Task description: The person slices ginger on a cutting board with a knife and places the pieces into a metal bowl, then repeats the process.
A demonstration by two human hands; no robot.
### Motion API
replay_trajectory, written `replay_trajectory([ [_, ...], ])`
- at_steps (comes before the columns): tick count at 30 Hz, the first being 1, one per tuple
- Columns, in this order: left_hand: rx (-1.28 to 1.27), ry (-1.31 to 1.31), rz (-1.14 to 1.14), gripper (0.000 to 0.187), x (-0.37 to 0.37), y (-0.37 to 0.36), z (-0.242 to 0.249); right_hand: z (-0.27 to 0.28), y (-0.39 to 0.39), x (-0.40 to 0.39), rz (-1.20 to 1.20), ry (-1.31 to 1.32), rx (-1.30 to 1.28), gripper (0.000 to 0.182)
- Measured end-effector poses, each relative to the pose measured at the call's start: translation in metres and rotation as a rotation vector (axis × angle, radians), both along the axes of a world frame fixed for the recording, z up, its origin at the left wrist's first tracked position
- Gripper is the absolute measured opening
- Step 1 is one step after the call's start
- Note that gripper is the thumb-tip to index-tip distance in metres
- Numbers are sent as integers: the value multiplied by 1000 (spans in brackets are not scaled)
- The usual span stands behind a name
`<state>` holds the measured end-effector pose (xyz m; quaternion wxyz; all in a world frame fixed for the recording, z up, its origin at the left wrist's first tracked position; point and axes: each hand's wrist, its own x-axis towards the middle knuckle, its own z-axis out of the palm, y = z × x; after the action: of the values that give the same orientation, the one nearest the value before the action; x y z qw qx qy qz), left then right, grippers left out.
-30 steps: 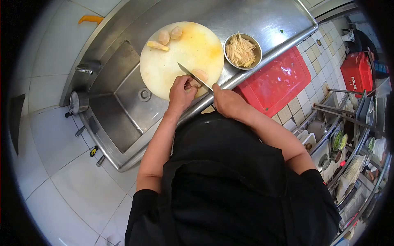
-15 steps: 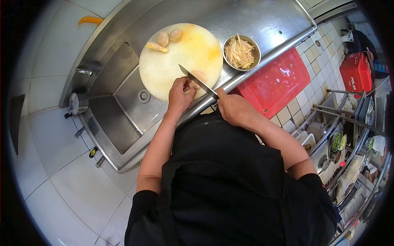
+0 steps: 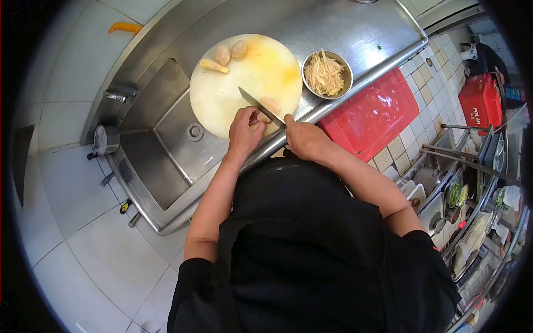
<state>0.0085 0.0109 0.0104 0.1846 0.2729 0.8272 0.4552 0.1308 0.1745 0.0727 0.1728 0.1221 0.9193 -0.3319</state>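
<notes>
A kitchen knife (image 3: 255,104) is gripped by its handle in my right hand (image 3: 304,140), its blade lying across the near part of the round white cutting board (image 3: 222,100). Close to the blade, my left hand (image 3: 245,133) curls its fingers over a pale pinkish piece of food whose kind I cannot make out. Part of that food (image 3: 271,105) shows beyond the blade; the rest is hidden by knife and fingers. At the board's far left lie a yellowish stick (image 3: 214,66) and two pale lumps (image 3: 223,54).
Right of the board stands a metal bowl (image 3: 348,83) of pale shreds (image 3: 324,73). The board rests over a steel sink (image 3: 161,161) with a tap (image 3: 119,94). A red lid-like panel (image 3: 377,116) lies below the counter edge; a laden rack (image 3: 461,172) stands right.
My right hand and the knife have shifted slightly left, with the blade still beside my left fingers. My left hand stays almost in place.
</notes>
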Motion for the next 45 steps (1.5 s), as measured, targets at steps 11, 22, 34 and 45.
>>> replay_trajectory([
  [11,-37,-25,4,33,1,2,6,39,3,26,-13,30,-3,21],
  [22,5,6,-14,32,0,-1,1,-14,-2,7,-25,77,-12,24],
  [34,-43,15,-24,33,0,-2,4,40,3,26,-11,25,-8,21],
  [45,15,14,-6,31,2,-2,2,-3,0,13,-7,-12,-38,23],
])
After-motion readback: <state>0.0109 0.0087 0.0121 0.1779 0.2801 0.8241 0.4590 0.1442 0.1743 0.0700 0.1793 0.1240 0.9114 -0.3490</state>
